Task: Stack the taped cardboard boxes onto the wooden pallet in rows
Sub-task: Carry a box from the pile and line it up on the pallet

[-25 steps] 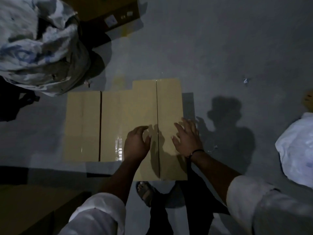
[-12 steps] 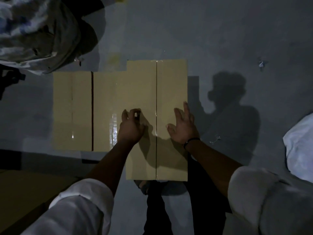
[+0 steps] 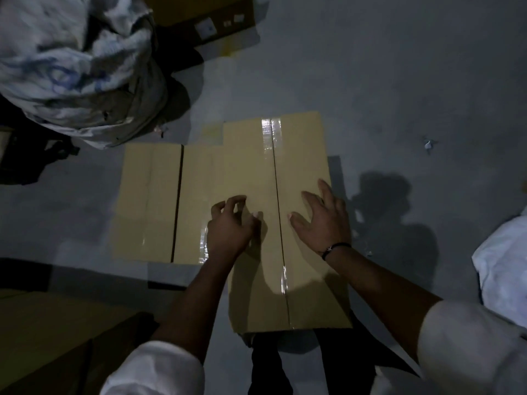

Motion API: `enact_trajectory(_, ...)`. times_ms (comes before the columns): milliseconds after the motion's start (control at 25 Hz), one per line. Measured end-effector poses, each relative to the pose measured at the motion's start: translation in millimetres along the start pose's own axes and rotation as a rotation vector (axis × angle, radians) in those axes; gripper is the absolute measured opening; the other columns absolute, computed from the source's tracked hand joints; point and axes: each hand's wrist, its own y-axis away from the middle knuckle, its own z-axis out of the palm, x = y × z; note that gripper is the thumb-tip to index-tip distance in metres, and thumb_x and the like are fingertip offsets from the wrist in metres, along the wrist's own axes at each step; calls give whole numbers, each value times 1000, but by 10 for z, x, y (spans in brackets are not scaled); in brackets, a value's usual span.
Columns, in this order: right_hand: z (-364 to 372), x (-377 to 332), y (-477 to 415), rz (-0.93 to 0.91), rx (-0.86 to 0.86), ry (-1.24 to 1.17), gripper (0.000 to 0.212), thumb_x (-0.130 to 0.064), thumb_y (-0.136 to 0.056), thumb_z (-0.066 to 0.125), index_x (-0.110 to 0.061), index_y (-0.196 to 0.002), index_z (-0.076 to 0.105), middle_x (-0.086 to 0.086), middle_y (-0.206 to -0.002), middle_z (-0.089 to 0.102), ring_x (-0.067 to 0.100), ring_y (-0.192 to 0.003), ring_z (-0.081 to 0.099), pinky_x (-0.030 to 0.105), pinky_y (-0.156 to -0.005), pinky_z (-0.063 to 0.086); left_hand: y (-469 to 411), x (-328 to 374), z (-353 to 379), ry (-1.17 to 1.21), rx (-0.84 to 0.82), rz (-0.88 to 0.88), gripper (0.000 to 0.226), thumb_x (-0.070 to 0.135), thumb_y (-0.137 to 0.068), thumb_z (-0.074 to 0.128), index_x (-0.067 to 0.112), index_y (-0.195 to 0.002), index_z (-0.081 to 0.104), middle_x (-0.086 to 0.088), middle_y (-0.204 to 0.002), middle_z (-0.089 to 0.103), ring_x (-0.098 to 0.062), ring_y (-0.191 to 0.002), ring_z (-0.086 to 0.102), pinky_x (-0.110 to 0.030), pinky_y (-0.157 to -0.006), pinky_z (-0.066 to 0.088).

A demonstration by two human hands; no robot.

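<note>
A tan cardboard box [image 3: 302, 172] stands on the grey floor right in front of me, with clear tape shining along its centre seam. My left hand [image 3: 229, 228] rests on its top left of the seam, fingers bent and fingertips touching the cardboard. My right hand [image 3: 322, 223] lies flat on the top right of the seam, fingers spread, a dark band on the wrist. A second tan box [image 3: 148, 201] sits against the first one's left side, its top lower. No wooden pallet is in view.
A big white sack with blue print [image 3: 71, 61] bulges at the upper left. A dark carton [image 3: 205, 21] lies behind it. A white bag [image 3: 504, 260] sits at the right edge, and brown cardboard [image 3: 42, 337] at the lower left. My feet are under the near box.
Both hands stay on top of the near box beside the seam. My left fingers have bent more and my right fingers have spread. The view has shifted slightly.
</note>
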Motion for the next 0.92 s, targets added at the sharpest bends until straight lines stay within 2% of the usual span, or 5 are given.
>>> enact_trajectory(160,-372,-584,403,-75,105,51,58,-58,-86,61,-30,-137,56,-1,-163,24,35,-130,38,46,-103,39,635,24,-565,47,81,-33,59,66,-83,65,50,-136,44,-6,-150,35,-37,-121,55,-50,-95,54)
enact_trajectory(280,-529,-1025,836,-198,145,76,59,-62,-85,57,-32,-135,58,-3,-161,28,33,-130,39,46,-104,39,1258,-106,-1004,21,184,-35,70,60,-86,68,42,-148,40,1,-159,18,-42,-133,41,-52,-102,48)
enact_trajectory(440,-595,-1640,1420,-343,133,50,61,-71,-81,53,-38,-131,61,-9,-159,32,31,-131,40,43,-103,38,2037,-453,-1525,-111,282,-17,80,62,-88,64,42,-156,26,10,-165,-1,-44,-138,31,-54,-109,40)
enact_trajectory(800,-430,-2795,2470,-625,147,17,59,-71,-82,58,-40,-133,58,-10,-156,36,25,-131,41,41,-104,44,3366,-1194,-2365,-67,554,-131,73,62,-93,58,47,-156,25,16,-168,1,-33,-140,24,-48,-112,34)
enact_trajectory(920,-394,-3078,2683,-770,105,57,62,-72,-83,54,-41,-136,54,-11,-156,34,24,-132,39,41,-105,42,3765,-1344,-2525,-37,598,-224,76,62,-93,58,47,-157,22,14,-168,-2,-38,-145,18,-51,-114,32)
